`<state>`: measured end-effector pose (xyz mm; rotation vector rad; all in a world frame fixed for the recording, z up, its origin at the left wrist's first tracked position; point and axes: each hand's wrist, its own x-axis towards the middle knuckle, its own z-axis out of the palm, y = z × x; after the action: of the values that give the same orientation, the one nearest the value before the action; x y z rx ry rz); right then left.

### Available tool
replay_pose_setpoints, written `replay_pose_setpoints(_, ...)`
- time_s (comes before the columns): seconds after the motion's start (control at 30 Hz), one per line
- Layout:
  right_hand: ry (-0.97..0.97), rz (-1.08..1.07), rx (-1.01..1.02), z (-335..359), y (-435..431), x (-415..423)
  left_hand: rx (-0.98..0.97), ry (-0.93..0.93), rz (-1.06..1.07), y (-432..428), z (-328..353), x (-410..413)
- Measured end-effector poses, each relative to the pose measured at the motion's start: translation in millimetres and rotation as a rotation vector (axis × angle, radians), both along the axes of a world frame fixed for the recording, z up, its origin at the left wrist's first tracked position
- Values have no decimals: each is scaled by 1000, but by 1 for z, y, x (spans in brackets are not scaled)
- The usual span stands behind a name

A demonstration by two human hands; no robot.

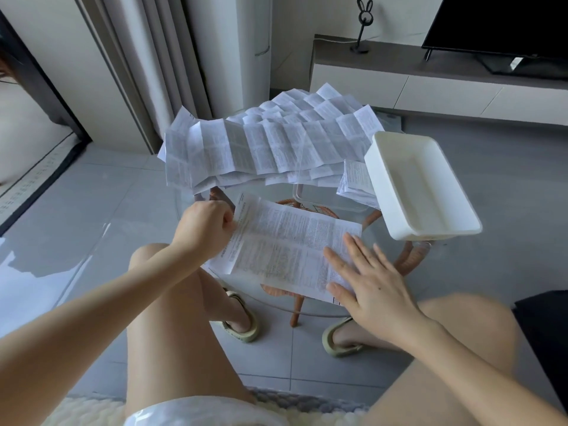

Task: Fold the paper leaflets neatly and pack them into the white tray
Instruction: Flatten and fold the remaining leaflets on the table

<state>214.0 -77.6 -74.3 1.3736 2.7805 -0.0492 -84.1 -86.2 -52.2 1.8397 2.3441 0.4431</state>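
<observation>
Head view: I see the left grip (pixel 204 229) pinching the leaflet (pixel 285 247) by its edge. The right grip (pixel 372 281) lies flat, seemingly pressing it.

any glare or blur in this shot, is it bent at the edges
Head view: daylight glare on the glossy floor at left; wide-angle bend curves the window frame; the right hand looks slightly motion-blurred; the leaflet print is too soft to read.

Both arms are recorded as unsleeved, and the left hand (pixel 206 229) and right hand (pixel 375 284) as bare. Legs are uncovered from thigh to foot. Pale olive-cream slide sandals are worn: left sandal (pixel 242 329), right sandal (pixel 338 342). Small lettering is noted on the left sandal's side, illegible. A white garment (pixel 196 410) is seen at the lap.
</observation>
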Motion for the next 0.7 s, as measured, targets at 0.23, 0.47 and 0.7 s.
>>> replay_pose_setpoints(0.23,-26,-41,-28,2,-3,-7,377,465,-427,-23,-7,25)
replay_pose_setpoints(0.47,-72,-65,-7,7,-13,-4,125,70,-548,-60,-23,73)
replay_pose_setpoints(0.7,-96,225,145,5,-28,27,21,160,-631,-65,-41,50)
